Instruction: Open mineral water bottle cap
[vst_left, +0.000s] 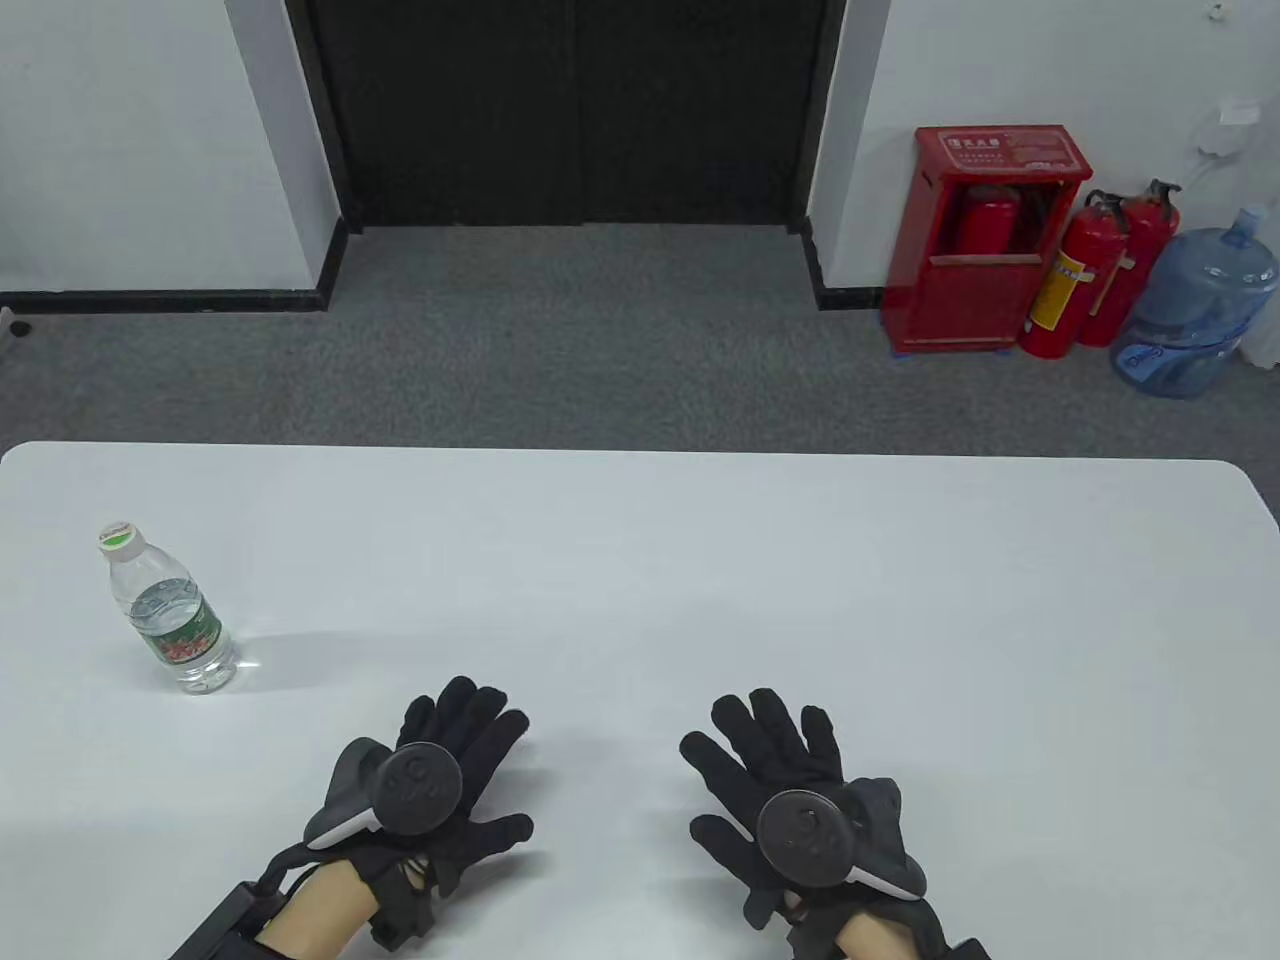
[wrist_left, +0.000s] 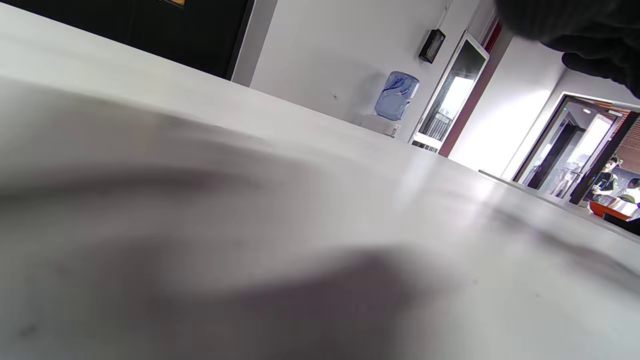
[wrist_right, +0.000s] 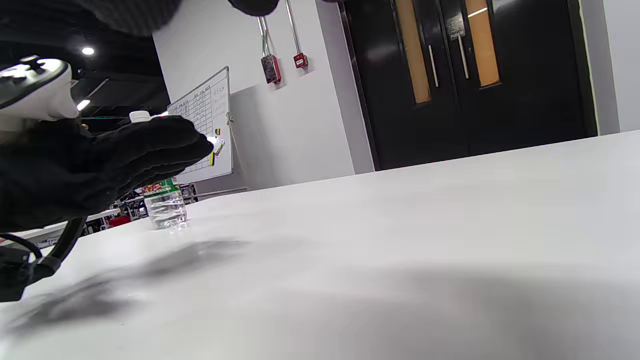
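clear plastic bottle (vst_left: 170, 612) — smooth matt table (vst_left: 700, 560)

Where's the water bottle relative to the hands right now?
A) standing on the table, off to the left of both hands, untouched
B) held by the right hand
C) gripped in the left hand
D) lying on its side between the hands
A: the water bottle stands upright on the table, cap on, well apart from the left hand and the right hand, both with fingers spread and holding nothing.
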